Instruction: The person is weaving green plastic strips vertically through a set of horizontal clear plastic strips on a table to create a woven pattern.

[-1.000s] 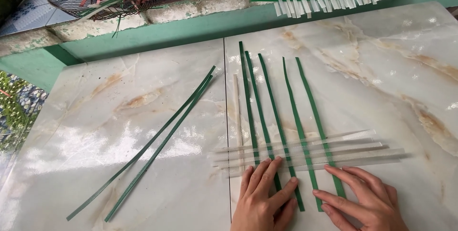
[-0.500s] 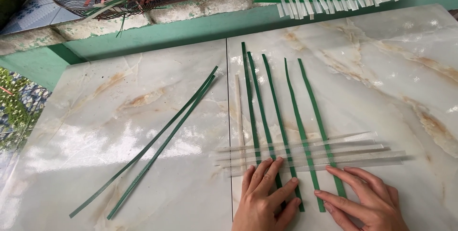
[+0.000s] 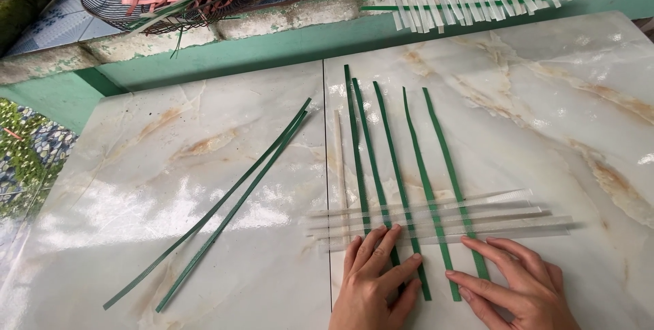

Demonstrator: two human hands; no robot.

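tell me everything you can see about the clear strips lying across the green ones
The clear strips are four or so long, thin, see-through bands, plastic by the look, glossy and flat. They lie side by side, crosswise over and under five upright green strips on the marble table, partly woven. The left hand and right hand press flat just below them, fingertips at the lowest strip.
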